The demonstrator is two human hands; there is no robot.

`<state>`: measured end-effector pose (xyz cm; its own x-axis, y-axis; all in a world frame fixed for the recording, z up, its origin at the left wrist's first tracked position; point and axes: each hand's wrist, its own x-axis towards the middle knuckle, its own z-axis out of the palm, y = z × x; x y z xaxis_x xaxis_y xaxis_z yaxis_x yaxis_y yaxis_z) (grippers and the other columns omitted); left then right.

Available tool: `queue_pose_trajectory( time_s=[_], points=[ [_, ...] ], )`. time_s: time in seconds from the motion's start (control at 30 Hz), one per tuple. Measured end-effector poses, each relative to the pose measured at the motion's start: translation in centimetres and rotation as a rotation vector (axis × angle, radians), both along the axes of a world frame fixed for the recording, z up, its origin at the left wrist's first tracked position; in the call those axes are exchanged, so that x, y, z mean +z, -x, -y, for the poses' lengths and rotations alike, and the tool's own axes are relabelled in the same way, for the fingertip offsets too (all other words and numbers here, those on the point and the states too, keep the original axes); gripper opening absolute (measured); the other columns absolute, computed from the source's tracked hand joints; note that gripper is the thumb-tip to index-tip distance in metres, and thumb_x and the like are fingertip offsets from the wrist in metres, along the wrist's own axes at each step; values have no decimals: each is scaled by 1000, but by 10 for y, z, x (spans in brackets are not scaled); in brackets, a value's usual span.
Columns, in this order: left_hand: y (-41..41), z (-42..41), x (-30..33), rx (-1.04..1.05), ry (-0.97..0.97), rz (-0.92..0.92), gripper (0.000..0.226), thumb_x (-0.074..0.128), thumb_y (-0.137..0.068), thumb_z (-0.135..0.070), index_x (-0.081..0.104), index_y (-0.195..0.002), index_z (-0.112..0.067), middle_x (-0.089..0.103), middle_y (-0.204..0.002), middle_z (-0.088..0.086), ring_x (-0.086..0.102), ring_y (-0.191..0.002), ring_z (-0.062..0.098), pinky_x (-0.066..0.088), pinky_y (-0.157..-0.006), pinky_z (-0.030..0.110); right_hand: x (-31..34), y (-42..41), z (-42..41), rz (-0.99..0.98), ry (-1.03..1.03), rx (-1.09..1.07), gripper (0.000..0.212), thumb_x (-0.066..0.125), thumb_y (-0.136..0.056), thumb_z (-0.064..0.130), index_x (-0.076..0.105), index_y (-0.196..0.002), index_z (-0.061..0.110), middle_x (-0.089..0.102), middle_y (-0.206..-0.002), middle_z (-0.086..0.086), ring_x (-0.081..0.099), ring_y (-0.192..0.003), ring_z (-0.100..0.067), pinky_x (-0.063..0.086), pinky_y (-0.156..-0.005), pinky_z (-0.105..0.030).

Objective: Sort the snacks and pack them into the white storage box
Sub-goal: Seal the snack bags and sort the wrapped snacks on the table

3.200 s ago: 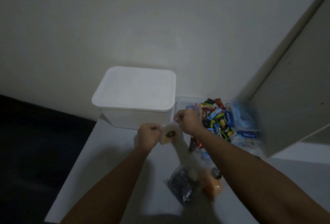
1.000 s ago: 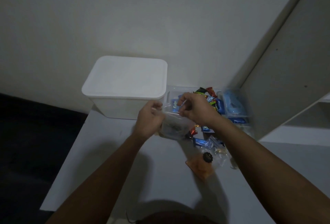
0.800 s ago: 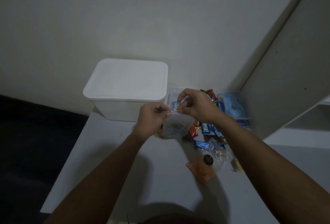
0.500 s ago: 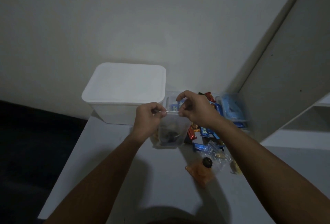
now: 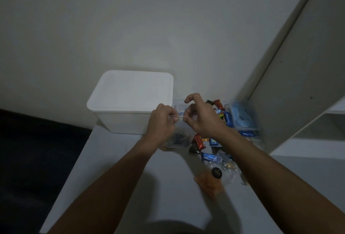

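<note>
Dim light blurs the dark contents of the clear bag (image 5: 179, 136), which the left hand (image 5: 161, 122) and right hand (image 5: 201, 117) pinch at its top edge. The white storage box (image 5: 130, 103) stands lidded behind; loose snacks (image 5: 209, 151) lie on the surface (image 5: 115, 159).

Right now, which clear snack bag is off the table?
The clear bag pinched at its top by both hands, left hand and right hand; the orange-snack bag lies on the table.
</note>
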<state>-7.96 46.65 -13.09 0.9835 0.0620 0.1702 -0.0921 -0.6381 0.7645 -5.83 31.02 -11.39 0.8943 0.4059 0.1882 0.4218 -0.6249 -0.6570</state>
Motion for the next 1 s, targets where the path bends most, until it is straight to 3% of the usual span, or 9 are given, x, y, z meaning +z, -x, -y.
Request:
queue_pose_trajectory(
  time_s=[0.2, 0.37, 0.57, 0.7, 0.8, 0.87, 1.0],
  points=[
    [-1, -10, 2, 7, 95, 27, 11, 72, -81, -13, 65, -81, -21, 62, -92, 0, 55, -87, 8, 36, -73, 7, -1, -1, 6, 13, -65, -42, 49, 67, -83, 4, 36, -116, 22, 66, -81, 1, 64, -75, -15, 57, -73, -40],
    [-1, -9, 6, 44, 115, 14, 14, 77, -75, -6, 70, -75, -17, 63, -83, -1, 56, -75, 3, 38, -66, 9, -1, -2, 1, -13, -55, -27, 62, 70, -82, 6, 32, -128, 22, 64, -81, 4, 63, -76, -11, 57, -76, -35],
    [0, -6, 7, 17, 99, 19, 10, 77, -76, -7, 72, -80, -16, 63, -82, -2, 55, -74, 2, 38, -64, 7, -7, -4, -3, 52, 90, -20, 55, 67, -79, -2, 34, -119, 19, 63, -80, 3, 60, -72, -15, 56, -67, -43],
    [-7, -14, 5, 63, 81, 18, 14, 73, -80, -6, 68, -76, -18, 66, -88, 3, 55, -75, 3, 38, -61, 5, -6, -9, 3, 77, 116, -57, 59, 72, -83, 9, 35, -127, 19, 64, -89, 3, 61, -77, -13, 54, -69, -27],
    [-9, -20, 4, 30, 83, 0, 11, 72, -81, -10, 67, -83, -20, 62, -95, 3, 54, -80, 6, 37, -65, 10, -7, -14, 12, 22, 103, -93, 61, 72, -81, 1, 35, -125, 24, 63, -87, 5, 60, -76, -6, 46, -62, -12],
    [-8, -17, 4, -25, 65, -16, 13, 75, -79, -16, 70, -91, -20, 60, -98, 0, 54, -87, 7, 37, -68, 11, -8, -14, 12, -1, 100, -100, 61, 71, -81, -2, 34, -121, 25, 63, -84, 5, 60, -75, -3, 43, -59, -11],
    [-13, -13, 2, 4, 43, 34, 5, 78, -76, -15, 74, -80, -15, 64, -87, 0, 54, -82, 9, 40, -73, 20, -6, -11, 9, -31, 9, -102, 57, 71, -82, -1, 35, -119, 23, 64, -78, 4, 61, -71, -1, 44, -58, -9]
  ],
)
